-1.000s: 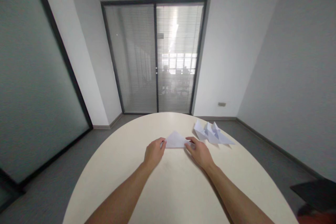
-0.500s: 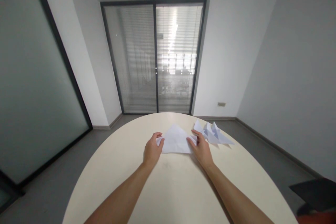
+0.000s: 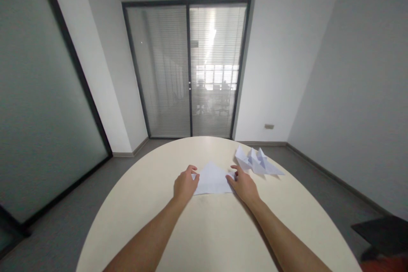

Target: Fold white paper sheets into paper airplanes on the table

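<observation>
Flanking a folded white sheet (image 3: 212,180) on the pale table (image 3: 204,229), the left hand (image 3: 185,182) and right hand (image 3: 245,183) I follow remotely are half-curled, thumbs at its side edges. Thumbs and forefingers look parted; I cannot tell from here whether either hand grips the paper. Between the hands, the sheet lies low, its point beyond them and its straight edge nearest me. Just past the right hand, creased paper shapes (image 3: 259,165) with raised peaks look finished. I judge the sheet only partly folded, no such peaks formed yet.
</observation>
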Motion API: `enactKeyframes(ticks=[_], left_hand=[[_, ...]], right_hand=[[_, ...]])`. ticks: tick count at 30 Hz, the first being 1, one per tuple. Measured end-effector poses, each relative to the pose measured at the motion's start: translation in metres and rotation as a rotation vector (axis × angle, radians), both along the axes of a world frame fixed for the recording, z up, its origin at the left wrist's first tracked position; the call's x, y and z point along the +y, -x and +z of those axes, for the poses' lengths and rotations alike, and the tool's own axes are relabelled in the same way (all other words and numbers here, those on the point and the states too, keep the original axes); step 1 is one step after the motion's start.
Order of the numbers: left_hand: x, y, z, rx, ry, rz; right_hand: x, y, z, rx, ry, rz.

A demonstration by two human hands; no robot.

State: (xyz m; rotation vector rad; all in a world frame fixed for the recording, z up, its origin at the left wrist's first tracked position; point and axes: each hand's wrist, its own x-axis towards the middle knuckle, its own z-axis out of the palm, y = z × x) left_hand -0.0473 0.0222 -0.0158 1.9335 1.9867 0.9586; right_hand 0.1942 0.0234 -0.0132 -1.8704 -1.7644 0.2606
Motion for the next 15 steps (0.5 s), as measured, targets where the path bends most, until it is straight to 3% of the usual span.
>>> enactKeyframes(ticks=[7, 12, 15], left_hand=[[0.002, 0.001, -0.003, 0.094, 0.011, -0.023], [-0.001, 0.000, 0.000, 0.233, -0.096, -0.089], [-0.005, -0.005, 0.002, 0.228, -0.174, -0.198]], right_hand=[[0.006, -0.004, -0.009, 0.008, -0.072, 0.084], [0.006, -0.004, -0.011, 0.052, -0.106, 0.144], [0.006, -0.004, -0.009, 0.061, -0.097, 0.142]])
